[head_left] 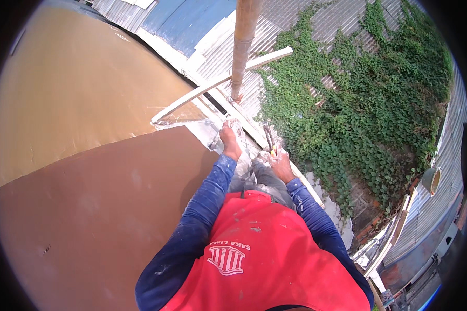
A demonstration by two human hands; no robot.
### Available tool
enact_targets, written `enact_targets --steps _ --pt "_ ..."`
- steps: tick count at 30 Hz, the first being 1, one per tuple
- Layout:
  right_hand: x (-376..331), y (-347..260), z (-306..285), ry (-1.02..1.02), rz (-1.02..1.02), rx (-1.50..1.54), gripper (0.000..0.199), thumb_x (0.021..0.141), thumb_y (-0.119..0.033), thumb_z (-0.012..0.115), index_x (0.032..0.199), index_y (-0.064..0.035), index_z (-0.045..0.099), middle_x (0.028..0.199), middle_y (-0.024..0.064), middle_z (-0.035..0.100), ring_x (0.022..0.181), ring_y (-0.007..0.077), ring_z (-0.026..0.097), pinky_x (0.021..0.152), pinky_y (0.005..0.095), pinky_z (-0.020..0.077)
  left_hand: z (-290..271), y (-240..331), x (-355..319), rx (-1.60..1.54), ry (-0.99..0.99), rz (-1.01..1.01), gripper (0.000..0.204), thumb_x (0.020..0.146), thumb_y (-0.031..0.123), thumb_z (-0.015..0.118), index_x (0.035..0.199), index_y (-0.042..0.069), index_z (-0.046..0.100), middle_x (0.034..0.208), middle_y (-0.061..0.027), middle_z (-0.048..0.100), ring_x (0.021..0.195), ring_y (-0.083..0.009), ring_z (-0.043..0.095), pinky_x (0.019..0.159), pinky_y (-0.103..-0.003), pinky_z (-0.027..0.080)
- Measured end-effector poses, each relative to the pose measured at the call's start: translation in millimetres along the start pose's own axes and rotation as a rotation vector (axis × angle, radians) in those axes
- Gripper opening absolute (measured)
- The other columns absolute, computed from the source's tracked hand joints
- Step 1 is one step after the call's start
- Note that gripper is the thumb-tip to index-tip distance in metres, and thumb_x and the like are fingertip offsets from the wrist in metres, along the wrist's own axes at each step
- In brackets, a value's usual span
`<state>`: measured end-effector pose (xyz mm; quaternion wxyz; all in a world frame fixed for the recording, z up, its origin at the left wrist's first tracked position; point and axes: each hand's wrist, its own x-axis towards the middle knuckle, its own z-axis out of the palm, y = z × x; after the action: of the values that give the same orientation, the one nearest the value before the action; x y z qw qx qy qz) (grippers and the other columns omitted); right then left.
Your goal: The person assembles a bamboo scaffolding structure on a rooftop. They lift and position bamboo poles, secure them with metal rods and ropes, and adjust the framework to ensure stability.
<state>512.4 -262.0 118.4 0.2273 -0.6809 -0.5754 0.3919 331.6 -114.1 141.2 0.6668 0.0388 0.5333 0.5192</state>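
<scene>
Seen from above: a person in a red vest over blue sleeves stands at the corner of a brown-painted wall, high over corrugated roofing. The left hand, at about 12 o'clock from the vest, rests against the pale, unpainted wall edge; its fingers look curled, though whether they grip anything cannot be told. The right hand, at about 1 o'clock, is closed round the yellow grip of a slim dark tool whose shaft points up toward 12 o'clock. A rusty vertical pipe rises beyond both hands, crossed by a white curved batten; ivy covers the roof at 2 o'clock.

Judged step: work along the wall's top corner, the tool poised just right of the braced hand. The next move calls for a steady stance and a firm left-hand brace while the tool tip is guided to the edge
</scene>
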Motion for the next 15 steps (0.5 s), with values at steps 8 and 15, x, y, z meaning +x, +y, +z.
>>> enact_targets --steps 8,15 --pt "0.3 6.0 -89.6 0.18 0.343 -0.019 0.031 0.097 -0.024 0.064 0.113 0.0017 0.06 0.09 0.016 0.071 0.081 0.0211 0.069 0.067 0.0372 0.0525 -29.2 -15.8 176.1 0.803 0.16 0.206 0.038 0.1 0.029 0.049 0.124 0.003 0.061 0.126 -0.0175 0.064 0.108 -0.0279 0.064 0.091 -0.039 0.05" --pt "-16.3 16.2 -85.3 0.114 0.913 0.372 0.025 0.1 -0.027 0.06 0.103 -0.0016 0.06 0.088 0.0086 0.069 0.072 0.0137 0.067 0.05 0.0273 0.0501 -17.1 -44.5 307.3 1.432 0.082 0.491 0.044 0.094 0.023 0.059 0.13 -0.002 0.059 0.131 -0.0233 0.062 0.12 -0.0417 0.059 0.103 -0.045 0.046"
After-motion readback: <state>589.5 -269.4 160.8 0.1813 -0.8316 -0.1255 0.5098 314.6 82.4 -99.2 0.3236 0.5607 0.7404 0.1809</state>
